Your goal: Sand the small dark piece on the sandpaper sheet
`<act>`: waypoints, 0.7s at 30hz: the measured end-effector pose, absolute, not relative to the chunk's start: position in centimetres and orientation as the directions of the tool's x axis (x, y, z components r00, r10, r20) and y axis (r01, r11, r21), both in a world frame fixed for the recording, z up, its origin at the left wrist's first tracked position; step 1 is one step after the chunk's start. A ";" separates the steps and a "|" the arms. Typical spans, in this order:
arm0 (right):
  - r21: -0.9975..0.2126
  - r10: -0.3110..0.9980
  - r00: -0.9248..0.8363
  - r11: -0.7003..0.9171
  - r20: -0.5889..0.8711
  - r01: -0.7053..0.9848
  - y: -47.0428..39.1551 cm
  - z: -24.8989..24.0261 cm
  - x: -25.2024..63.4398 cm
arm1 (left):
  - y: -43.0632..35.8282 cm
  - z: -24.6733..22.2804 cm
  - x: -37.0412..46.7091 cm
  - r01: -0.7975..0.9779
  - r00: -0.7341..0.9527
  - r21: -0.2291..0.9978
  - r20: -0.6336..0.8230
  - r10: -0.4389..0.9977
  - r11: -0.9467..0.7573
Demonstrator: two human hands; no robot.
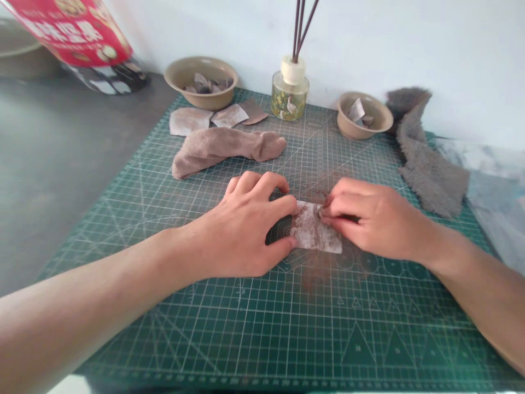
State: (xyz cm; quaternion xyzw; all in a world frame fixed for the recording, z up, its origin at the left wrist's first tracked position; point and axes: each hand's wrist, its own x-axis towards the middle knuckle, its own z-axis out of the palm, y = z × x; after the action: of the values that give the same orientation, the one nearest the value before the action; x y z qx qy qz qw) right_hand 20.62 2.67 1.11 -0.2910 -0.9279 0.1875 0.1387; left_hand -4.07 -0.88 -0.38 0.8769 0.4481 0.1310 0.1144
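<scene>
Pinning the smeared paper point(309, 230) on the cutting mat point(197, 323) with the left hand point(244, 230), spread wide at nine o'clock; pinching a small dark piece point(321, 212) with the right hand point(373, 219) at three — apparently midway, with brown dust point(316, 276) already at six; cannot tell the amount remaining.

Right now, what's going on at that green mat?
A person's left hand steadies the left edge of a small, brown-smudged whitish sheet lying on the green mat. The right hand pinches something small, mostly hidden, against the sheet. Brown residue marks the mat nearby. Behind the hands lies a brownish cloth.
</scene>
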 end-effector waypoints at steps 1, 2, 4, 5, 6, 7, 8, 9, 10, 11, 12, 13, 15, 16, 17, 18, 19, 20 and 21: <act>-0.435 0.553 -0.822 0.779 0.136 0.452 2.5 1.2 20.5 | -0.9 -0.4 -4.1 0.757 0.565 0.319 0.120 0.816 -0.571; -0.428 0.521 -0.843 0.798 0.135 0.424 2.5 1.2 20.4 | -0.9 -0.4 -4.1 0.757 0.567 0.320 0.113 0.816 -0.570; -0.383 0.531 -0.830 0.812 0.172 0.441 2.5 1.2 20.2 | -0.9 -0.4 -4.1 0.755 0.569 0.321 0.110 0.815 -0.571; -0.362 0.566 -0.802 0.800 0.189 0.479 2.6 1.3 20.2 | -0.8 -0.4 -4.1 0.755 0.568 0.322 0.114 0.815 -0.571; -0.354 0.601 -0.776 0.780 0.193 0.516 2.7 1.3 20.2 | -0.8 -0.4 -4.1 0.755 0.565 0.323 0.118 0.816 -0.570; -0.359 0.622 -0.762 0.762 0.180 0.538 2.8 1.3 20.2 | -0.8 -0.4 -4.1 0.756 0.563 0.325 0.122 0.818 -0.569; -0.375 0.623 -0.765 0.756 0.160 0.537 2.9 1.3 20.3 | -0.8 -0.4 -4.1 0.755 0.562 0.327 0.124 0.818 -0.568; -0.392 0.601 -0.786 0.764 0.142 0.513 2.9 1.3 20.3 | -0.8 -0.4 -4.1 0.755 0.561 0.329 0.123 0.818 -0.567; -0.402 0.566 -0.814 0.781 0.131 0.478 2.8 1.3 20.3 | -0.8 -0.4 -4.1 0.755 0.562 0.330 0.121 0.818 -0.567; -0.401 0.535 -0.835 0.798 0.131 0.449 2.7 1.3 20.3 | -0.8 -0.4 -4.1 0.754 0.564 0.331 0.118 0.817 -0.568; -0.393 0.529 -0.836 0.806 0.143 0.443 2.7 1.3 20.3 | -0.8 -0.4 -4.1 0.753 0.566 0.331 0.115 0.816 -0.569; -0.382 0.549 -0.820 0.801 0.159 0.462 2.6 1.3 20.3 | -0.8 -0.4 -4.1 0.753 0.567 0.331 0.114 0.816 -0.569; -0.373 0.614 -0.771 0.763 0.165 0.528 2.7 1.4 20.3 | -0.8 -0.4 -4.1 0.754 0.564 0.331 0.115 0.818 -0.567; -0.386 0.631 -0.762 0.746 0.147 0.543 2.7 1.4 20.3 | -0.8 -0.4 -4.1 0.756 0.561 0.331 0.116 0.819 -0.565; -0.412 0.625 -0.771 0.739 0.123 0.533 2.7 1.5 20.3 | -0.8 -0.4 -4.1 0.758 0.559 0.331 0.115 0.821 -0.562; -0.444 0.603 -0.791 0.739 0.102 0.506 2.6 1.5 20.3 | -0.8 -0.4 -4.1 0.759 0.557 0.331 0.114 0.823 -0.560; -0.474 0.580 -0.810 0.740 0.089 0.478 2.5 1.6 20.2 | -0.8 -0.4 -4.1 0.761 0.556 0.331 0.111 0.824 -0.558; -0.495 0.574 -0.814 0.735 0.088 0.464 2.5 1.5 20.1 | -0.8 -0.4 -4.1 0.761 0.557 0.331 0.108 0.823 -0.558; -0.499 0.595 -0.797 0.724 0.104 0.475 2.4 1.5 20.0 | -0.8 -0.4 -4.1 0.761 0.558 0.331 0.107 0.823 -0.558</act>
State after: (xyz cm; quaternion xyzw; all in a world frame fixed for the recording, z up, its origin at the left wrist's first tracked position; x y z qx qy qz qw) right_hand 20.00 2.41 1.52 -0.2909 -0.9195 0.2305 0.1293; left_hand -4.06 -0.78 -0.41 0.8737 0.4532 0.1258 0.1243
